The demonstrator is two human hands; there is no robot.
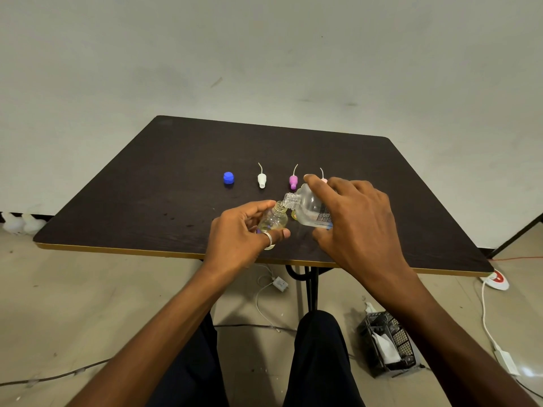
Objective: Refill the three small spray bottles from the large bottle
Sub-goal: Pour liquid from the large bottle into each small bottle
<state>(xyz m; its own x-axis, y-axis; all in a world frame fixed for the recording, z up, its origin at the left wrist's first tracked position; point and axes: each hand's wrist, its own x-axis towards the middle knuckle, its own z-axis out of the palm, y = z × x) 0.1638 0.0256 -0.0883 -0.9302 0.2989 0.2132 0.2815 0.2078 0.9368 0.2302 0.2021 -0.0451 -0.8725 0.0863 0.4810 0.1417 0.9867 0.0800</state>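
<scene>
Both forearms bare, no sleeves in view. Left hand [244, 230] wears a wide silver ring [269, 240] on the thumb; right hand [357, 224] wears nothing visible. Dark trousers [318, 362] cover both legs.

The surface [147, 183] is dark wood with a grain, matt, and has a thin yellow edge. The large bottle [311, 208] is clear, shiny plastic with a paper label. The small bottle [274, 220] is clear and glossy too. The blue cap [228, 178], white spray top [261, 180] and purple spray top [293, 181] look like smooth plastic. A ring [269, 240] looks like shiny metal. The floor [88, 304] is smooth and a bit shiny.
</scene>
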